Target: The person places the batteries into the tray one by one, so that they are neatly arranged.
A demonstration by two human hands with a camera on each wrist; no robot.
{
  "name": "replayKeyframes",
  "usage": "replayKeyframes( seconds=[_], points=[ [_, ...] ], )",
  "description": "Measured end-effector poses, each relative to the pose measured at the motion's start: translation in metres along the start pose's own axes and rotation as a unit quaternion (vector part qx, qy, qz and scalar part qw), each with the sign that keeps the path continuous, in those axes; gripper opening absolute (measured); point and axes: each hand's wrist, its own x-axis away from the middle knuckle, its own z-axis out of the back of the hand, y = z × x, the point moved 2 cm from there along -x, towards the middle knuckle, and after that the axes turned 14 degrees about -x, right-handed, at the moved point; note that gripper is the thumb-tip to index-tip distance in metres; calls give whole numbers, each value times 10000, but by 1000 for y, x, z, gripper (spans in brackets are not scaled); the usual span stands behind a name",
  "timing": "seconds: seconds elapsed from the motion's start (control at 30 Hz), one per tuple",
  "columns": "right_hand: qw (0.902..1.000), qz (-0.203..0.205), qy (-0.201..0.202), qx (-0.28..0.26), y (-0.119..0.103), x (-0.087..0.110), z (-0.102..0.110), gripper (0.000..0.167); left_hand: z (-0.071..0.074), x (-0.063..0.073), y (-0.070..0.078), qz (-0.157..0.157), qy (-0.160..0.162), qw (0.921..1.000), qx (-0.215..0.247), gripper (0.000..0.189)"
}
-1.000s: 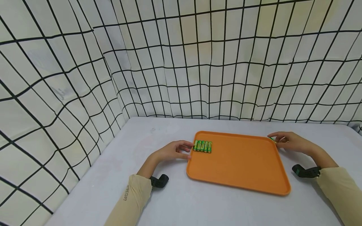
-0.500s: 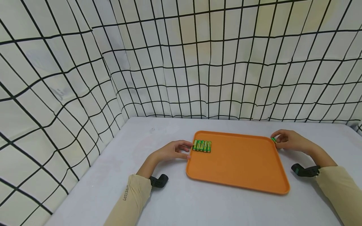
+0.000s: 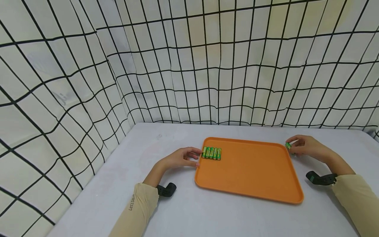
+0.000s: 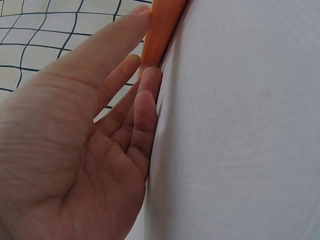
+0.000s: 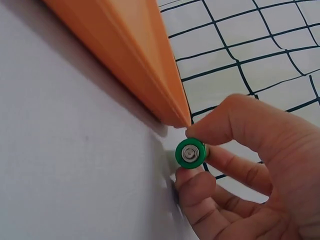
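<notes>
An orange tray [image 3: 248, 172] lies on the white table. Several green batteries [image 3: 211, 153] stand side by side in a row at its far left corner. My left hand [image 3: 179, 158] is at the tray's left edge, fingers loosely bent; in the left wrist view its thumb tip [image 4: 141, 10] touches the orange rim, and nothing is held. Just outside the far right corner, my right hand [image 3: 312, 149] pinches one green battery [image 5: 190, 153] between thumb and fingers. That battery's metal end faces the right wrist camera, while its far part is hidden.
White walls with a black grid net [image 3: 219, 75] enclose the table [image 3: 165, 210] at the back and left. Each wrist wears a black camera mount, the left one [image 3: 167, 190] and the right one [image 3: 320, 179], close above the tabletop.
My right hand has shifted slightly right and away from the tray's far right corner, the pinched battery moving with it. The left hand and the battery row stay essentially in place.
</notes>
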Motion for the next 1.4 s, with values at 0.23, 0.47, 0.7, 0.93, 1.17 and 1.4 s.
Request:
replayKeyframes(
  seconds=[0.23,0.47,0.7,0.93,1.17,1.4],
  points=[
    [9993,-355,71,102,-8,-6,-3,58,3,2,-2,-3,7,10000,-44,54],
    [9984,-555,36,-58,-18,0,-8,60,0,0,-3,-49,-48,10000,33,54],
    [9989,-391,123,-215,-32,0,-17,58,-1,-1,-2,-11,7,10000,-41,54],
    [9993,-138,-48,-334,-47,-3,-36,53,0,-1,-5,3,13,10000,-27,53],
    [9984,-63,-137,-551,-60,-7,-54,50,0,0,-7,-39,-22,10000,43,53],
    [9985,8,-197,-519,-67,-12,-65,50,0,0,-6,-115,-17,9999,15,52]
  ],
)
